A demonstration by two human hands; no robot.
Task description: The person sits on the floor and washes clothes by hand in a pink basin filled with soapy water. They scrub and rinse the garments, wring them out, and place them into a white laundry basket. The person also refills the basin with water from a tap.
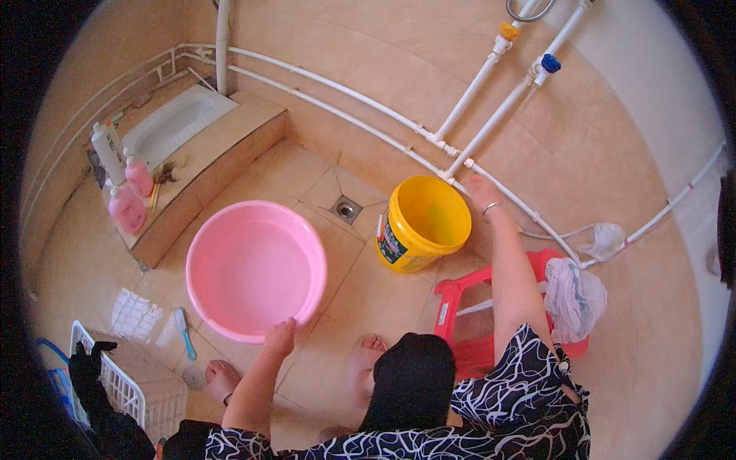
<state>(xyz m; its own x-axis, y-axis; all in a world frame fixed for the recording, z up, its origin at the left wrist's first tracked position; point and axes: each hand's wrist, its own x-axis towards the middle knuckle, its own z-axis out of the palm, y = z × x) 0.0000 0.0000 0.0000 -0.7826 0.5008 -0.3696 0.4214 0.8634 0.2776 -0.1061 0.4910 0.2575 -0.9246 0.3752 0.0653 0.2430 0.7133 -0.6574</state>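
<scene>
Head view shows the left hand [280,338] pinching the rim of the pink basin [253,219], which sits on the floor ahead of that hand and to its left. Its fingers look folded over the edge. The right hand [483,189] is stretched out toward the wall, just beyond the right side of the yellow bucket [412,255] and near the white pipes [491,126]; blur hides its fingers, so I cannot tell whether it is spread or gripping. Between the two hands lies the floor drain [346,208]; the red stool [469,354] is below the right forearm. My reading is that the step in hand is steadying the basin while reaching across by the bucket. The next move seems to call for a sure right-hand grip, with the basin level.
</scene>
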